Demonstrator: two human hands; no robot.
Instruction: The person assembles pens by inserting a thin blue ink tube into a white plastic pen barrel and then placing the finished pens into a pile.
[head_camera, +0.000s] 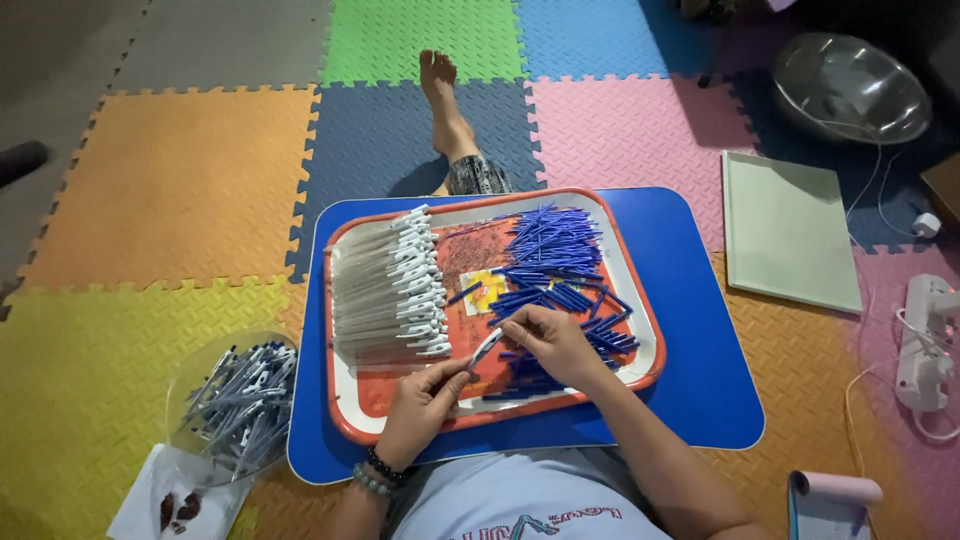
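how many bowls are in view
2: a clear bowl of assembled pens on the yellow mat at lower left, and a metal bowl at upper right. Others may lie outside the frame.

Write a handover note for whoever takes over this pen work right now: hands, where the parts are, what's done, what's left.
Left hand: holds a white pen barrel over the tray.
Right hand: grip on the same barrel's upper end.
Tray, orange-rimmed, sits on a blue lap board. White barrels lie stacked on its left side; loose blue refills are piled on its right.
Done: a clear bowl on the floor by the left hand holds a heap of pens.
Left: the large barrel stack and most of the refill pile are still on the tray.
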